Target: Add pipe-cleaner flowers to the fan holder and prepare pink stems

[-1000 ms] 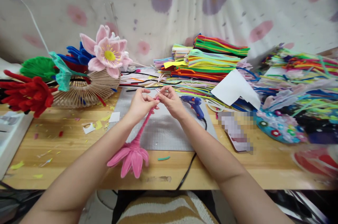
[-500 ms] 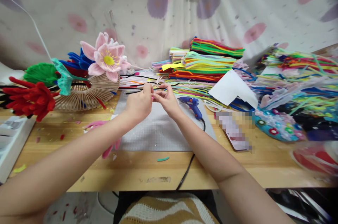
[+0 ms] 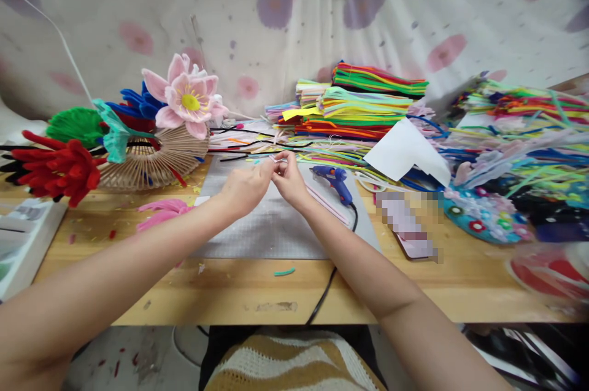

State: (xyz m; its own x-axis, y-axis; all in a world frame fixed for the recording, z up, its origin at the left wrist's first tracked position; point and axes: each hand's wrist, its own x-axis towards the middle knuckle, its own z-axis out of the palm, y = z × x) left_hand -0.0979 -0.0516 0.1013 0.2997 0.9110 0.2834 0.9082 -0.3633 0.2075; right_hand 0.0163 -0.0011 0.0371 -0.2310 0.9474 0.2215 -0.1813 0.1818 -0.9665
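Observation:
My left hand (image 3: 252, 187) and my right hand (image 3: 289, 182) meet fingertip to fingertip above a grey cutting mat (image 3: 248, 240). Both are closed in a pinch on a thin pale pink pipe cleaner (image 3: 329, 204). A bit of it shows at the fingertips, and a long doubled length slants down to the right from behind my right hand. The part inside the fingers is hidden. A blue glue gun (image 3: 338, 181) lies on the mat just right of my right hand. Pink fuzzy petals (image 3: 165, 213) lie beyond my left forearm.
Bundles of coloured pipe cleaners (image 3: 368, 105) are stacked at the back. On the left are a pink fuzzy flower (image 3: 189, 99), a folding fan (image 3: 159, 164) and a red flower (image 3: 57, 170). White paper (image 3: 405, 151), a phone (image 3: 407, 228) and a black cord (image 3: 324, 296) are on the right.
The pale pink pipe cleaner's length now shows to the right of my right hand. Both hands have shifted slightly right and closer together. The glue gun stays where it was.

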